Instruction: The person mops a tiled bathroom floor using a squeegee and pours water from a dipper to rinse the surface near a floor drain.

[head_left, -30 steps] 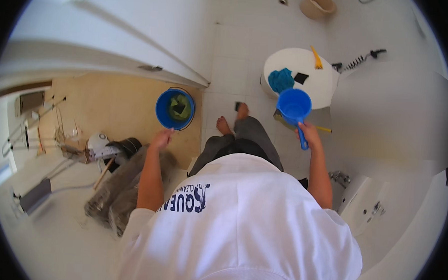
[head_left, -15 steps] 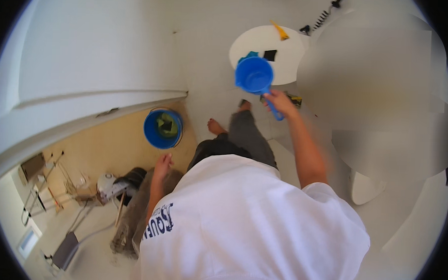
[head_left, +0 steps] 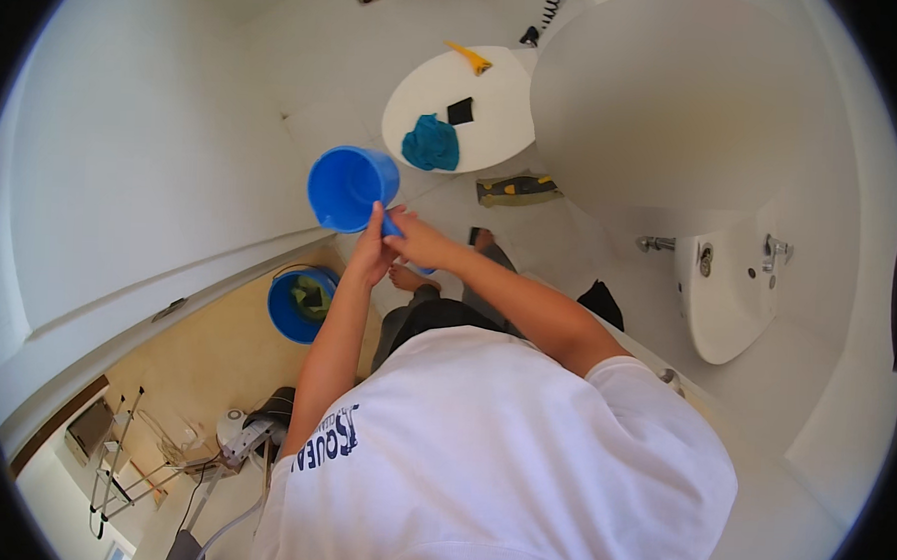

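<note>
A blue plastic dipper (head_left: pixel 349 184) is held out in front of me, its open mouth facing up toward me. My right hand (head_left: pixel 417 239) is closed around its handle. My left hand (head_left: pixel 372 252) grips it where the handle meets the cup, the fingers close beside the right hand. Below and to the left of it, a blue bucket (head_left: pixel 278 315) with a wire handle stands on the tan floor. Yellow-green and dark cloth-like pieces (head_left: pixel 311 296) lie inside the bucket.
Beyond the dipper, a white oval lid (head_left: pixel 510 123) carries a teal cloth (head_left: pixel 430 142), a black pad (head_left: pixel 460 110) and a yellow tool (head_left: pixel 470 59). A grey-and-yellow item (head_left: pixel 517 190) lies on the floor. A white sink (head_left: pixel 724 312) is at right; a white door (head_left: pixel 144 137) at left.
The dipper has swung left, toward the door and above the bucket. My left hand has come up from beside the bucket and taken hold of it. The sink now shows.
</note>
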{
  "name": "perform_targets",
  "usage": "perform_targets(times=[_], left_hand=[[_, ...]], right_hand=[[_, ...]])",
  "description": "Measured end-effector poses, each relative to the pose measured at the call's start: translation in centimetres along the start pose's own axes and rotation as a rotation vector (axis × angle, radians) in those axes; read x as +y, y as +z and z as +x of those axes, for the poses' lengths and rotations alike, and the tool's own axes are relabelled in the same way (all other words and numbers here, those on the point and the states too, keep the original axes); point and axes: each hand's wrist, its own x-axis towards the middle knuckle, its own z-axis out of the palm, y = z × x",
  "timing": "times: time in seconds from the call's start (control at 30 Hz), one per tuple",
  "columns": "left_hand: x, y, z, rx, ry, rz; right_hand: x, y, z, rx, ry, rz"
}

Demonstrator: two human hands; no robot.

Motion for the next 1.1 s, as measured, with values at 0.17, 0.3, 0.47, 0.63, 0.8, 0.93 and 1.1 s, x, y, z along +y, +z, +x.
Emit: perform_targets(times=[0.17, 0.3, 0.47, 0.63, 0.8, 0.93, 1.1], left_hand=[[-3.2, -0.5, -0.9, 0.237, 0.020, -0.118], [-7.4, -4.4, -4.8, 0.497, 0.040, -0.121], [-11.5, -2.4, -10.7, 0.666, 0.005, 0.057], [-17.3, -1.7, -15.7, 0.778, -0.046, -0.032], [-26.5, -4.2, -19.6, 1.003, -0.079, -0.224], [-31.7, -6.5, -20.2, 1.095, -0.089, -0.405], [-32.0, -9.9, -21.0, 1.061, 0.055, -0.526]], right_hand=[[7.0, -9.1, -3.0, 0.056, -0.123, -0.359], [8.4, -29.4, -5.6, 1.301, 0.363, 0.531], [13.2, -51.3, -8.2, 2.005, 0.621, 0.379], [14.2, -57.1, -10.8, 1.053, 1.188, -1.247], [10.4, -45.4, -8.2, 1.050, 0.043, -0.110], [1.1, -28.6, -5.6, 0.545, -0.184, -0.151], [-10.6, -17.9, -4.1, 0.450, -0.324, -0.025]])
